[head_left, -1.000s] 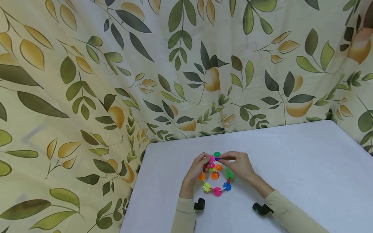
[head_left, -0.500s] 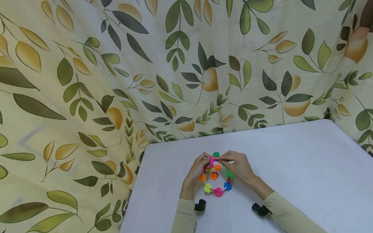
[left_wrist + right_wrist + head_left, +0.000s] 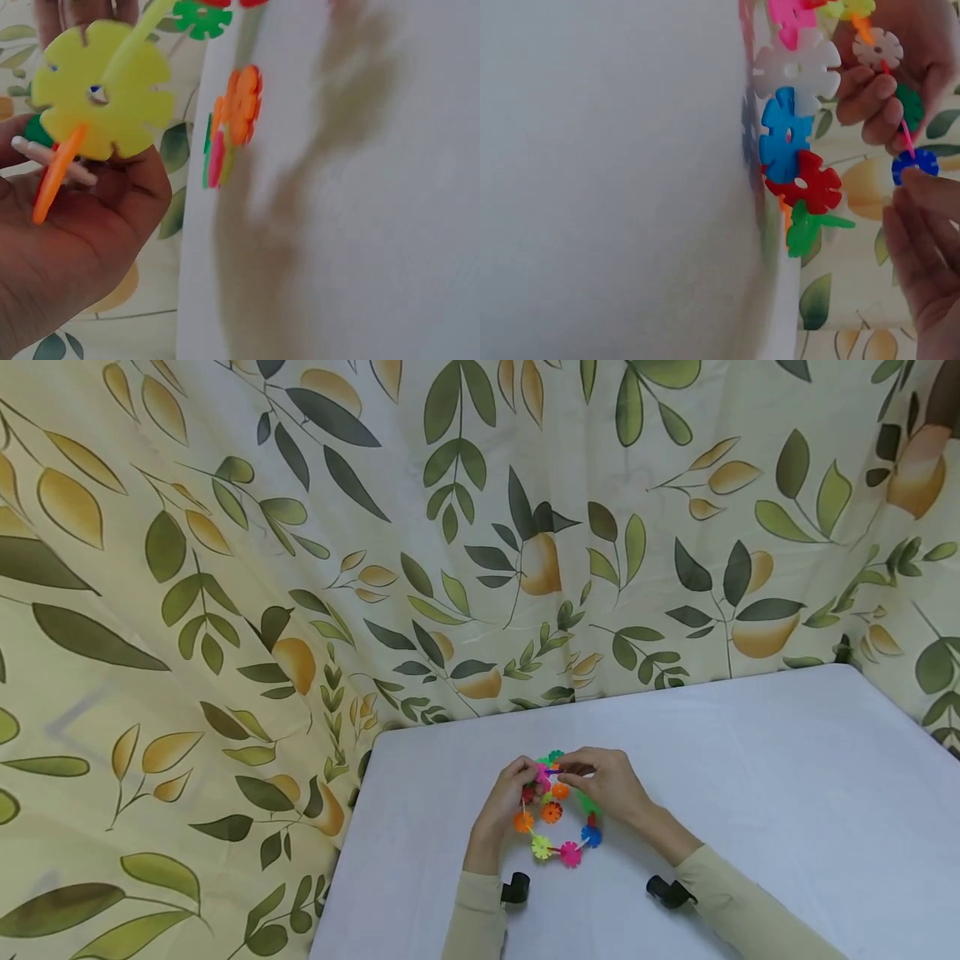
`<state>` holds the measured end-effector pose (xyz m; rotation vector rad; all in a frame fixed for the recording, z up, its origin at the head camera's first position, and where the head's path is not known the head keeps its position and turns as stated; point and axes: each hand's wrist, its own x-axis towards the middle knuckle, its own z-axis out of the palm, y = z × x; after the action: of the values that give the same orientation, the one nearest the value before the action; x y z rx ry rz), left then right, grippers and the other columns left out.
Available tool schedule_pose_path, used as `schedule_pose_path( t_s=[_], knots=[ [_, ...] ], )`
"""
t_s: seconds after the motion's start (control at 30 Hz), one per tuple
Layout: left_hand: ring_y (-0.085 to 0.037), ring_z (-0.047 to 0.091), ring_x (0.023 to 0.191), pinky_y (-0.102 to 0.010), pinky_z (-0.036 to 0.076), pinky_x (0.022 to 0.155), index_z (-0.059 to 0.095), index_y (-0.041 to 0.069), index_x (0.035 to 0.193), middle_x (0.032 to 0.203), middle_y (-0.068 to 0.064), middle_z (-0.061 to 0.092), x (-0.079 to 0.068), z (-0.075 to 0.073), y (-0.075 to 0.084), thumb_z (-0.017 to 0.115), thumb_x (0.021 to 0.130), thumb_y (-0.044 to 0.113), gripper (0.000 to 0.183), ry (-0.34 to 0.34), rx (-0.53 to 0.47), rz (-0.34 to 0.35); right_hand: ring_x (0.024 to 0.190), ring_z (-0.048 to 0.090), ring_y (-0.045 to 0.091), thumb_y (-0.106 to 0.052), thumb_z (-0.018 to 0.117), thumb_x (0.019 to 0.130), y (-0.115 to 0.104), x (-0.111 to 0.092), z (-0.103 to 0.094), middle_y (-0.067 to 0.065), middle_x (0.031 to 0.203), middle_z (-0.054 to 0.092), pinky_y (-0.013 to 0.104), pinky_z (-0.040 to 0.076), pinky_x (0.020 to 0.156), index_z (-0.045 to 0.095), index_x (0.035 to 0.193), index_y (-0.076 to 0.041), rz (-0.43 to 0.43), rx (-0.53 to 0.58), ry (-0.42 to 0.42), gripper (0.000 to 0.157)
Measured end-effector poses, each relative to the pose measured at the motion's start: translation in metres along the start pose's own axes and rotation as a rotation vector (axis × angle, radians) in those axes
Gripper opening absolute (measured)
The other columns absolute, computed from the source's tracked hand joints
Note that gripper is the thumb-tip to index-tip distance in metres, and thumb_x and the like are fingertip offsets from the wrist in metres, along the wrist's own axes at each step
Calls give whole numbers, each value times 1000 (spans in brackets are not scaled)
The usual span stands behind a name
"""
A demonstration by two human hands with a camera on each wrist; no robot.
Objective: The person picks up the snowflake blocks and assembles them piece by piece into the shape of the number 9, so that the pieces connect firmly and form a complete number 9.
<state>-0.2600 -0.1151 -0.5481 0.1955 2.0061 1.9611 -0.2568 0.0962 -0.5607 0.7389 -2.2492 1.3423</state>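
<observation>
A loop of notched plastic discs slotted edge to edge hangs between my hands. Its lower arc shows a yellow disc (image 3: 542, 847), a pink disc (image 3: 571, 854) and a blue disc (image 3: 592, 836). My left hand (image 3: 498, 806) grips the chain at its upper left, near another pink disc (image 3: 542, 774). With thumb and fingertips, my right hand (image 3: 611, 785) pinches a dark blue disc (image 3: 915, 166), which touches a thin pink disc seen edge-on. A large yellow disc (image 3: 105, 90) and an orange disc (image 3: 60, 176) stand before the left palm in the left wrist view.
Loose discs lie on the white table (image 3: 750, 777), among them an orange disc (image 3: 551, 812) inside the loop's outline. Black wrist cameras (image 3: 516, 888) sit at both sleeves. A leaf-patterned curtain (image 3: 480, 527) hangs behind the table.
The loop's lower arc has swung slightly to the right. The dark blue disc stays at the right fingertips, and both hands have barely moved.
</observation>
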Motion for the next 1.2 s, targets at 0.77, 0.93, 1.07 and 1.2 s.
schedule_pose_path(
  t_s=[0.77, 0.93, 1.07, 1.2],
  knots=[
    [-18, 49, 73, -27, 41, 69, 69, 2, 119, 85, -5, 57, -2, -13, -1, 65, 104, 34, 35, -21, 178, 23, 99, 64, 27, -15, 74, 97, 44, 39, 15, 12, 110, 64, 46, 58, 86, 75, 122, -4, 376, -289, -387, 28],
    [-17, 49, 74, -28, 42, 69, 71, 8, 122, 93, -15, 60, -2, -13, -1, 68, 102, 34, 32, -37, 177, 35, 91, 63, 25, -14, 80, 92, 44, 40, 14, 9, 101, 65, 43, 57, 81, 75, 109, -4, 474, -264, -361, 20],
    [-16, 50, 73, -27, 43, 69, 71, 9, 125, 97, -18, 61, -1, -13, -2, 68, 103, 33, 33, -39, 166, 37, 82, 64, 23, -12, 81, 91, 40, 38, 12, 8, 93, 69, 37, 57, 73, 70, 105, -2, 548, -150, -291, 20],
    [-15, 49, 71, -26, 42, 66, 71, 8, 124, 89, -6, 59, -1, -13, -1, 66, 103, 32, 32, -45, 146, 30, 81, 64, 21, -12, 76, 95, 38, 34, 10, 8, 94, 70, 31, 56, 69, 72, 110, -2, 563, -1, -248, 18]
  ],
)
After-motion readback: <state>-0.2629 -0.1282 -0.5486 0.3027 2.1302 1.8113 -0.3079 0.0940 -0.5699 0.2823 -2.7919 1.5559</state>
